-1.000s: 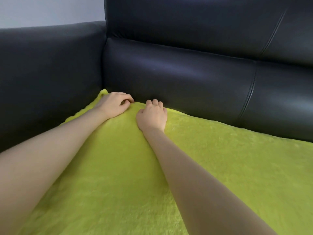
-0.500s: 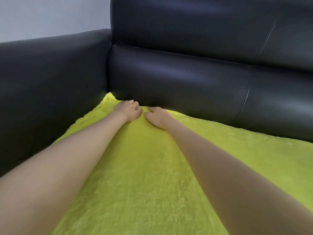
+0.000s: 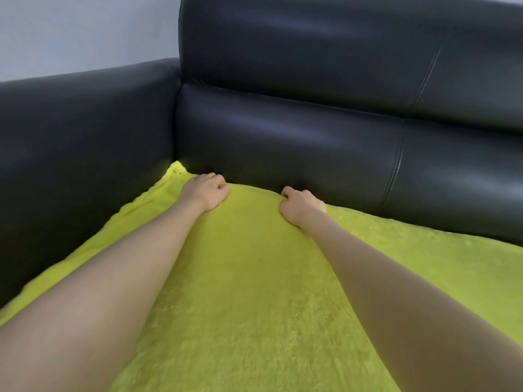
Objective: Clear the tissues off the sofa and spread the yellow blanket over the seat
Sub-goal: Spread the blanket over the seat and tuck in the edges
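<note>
The yellow fleece blanket point(image 3: 254, 292) lies flat over the seat of the black leather sofa point(image 3: 283, 142), its far corner reaching the angle between armrest and backrest. My left hand point(image 3: 205, 192) rests curled on the blanket's back edge near that corner, fingers pressed into the crease under the backrest. My right hand point(image 3: 301, 205) is curled on the same edge a little to the right, fingertips tucked into the fabric at the crease. No tissues are in view.
The sofa's left armrest point(image 3: 85, 131) rises beside the blanket's left edge. The backrest point(image 3: 339, 66) stands right behind both hands. A pale wall point(image 3: 85, 32) shows above the armrest.
My hands were close together on the back edge; the right hand has slid rightwards along the crease and the left has stayed near the corner. The view has tilted up slightly.
</note>
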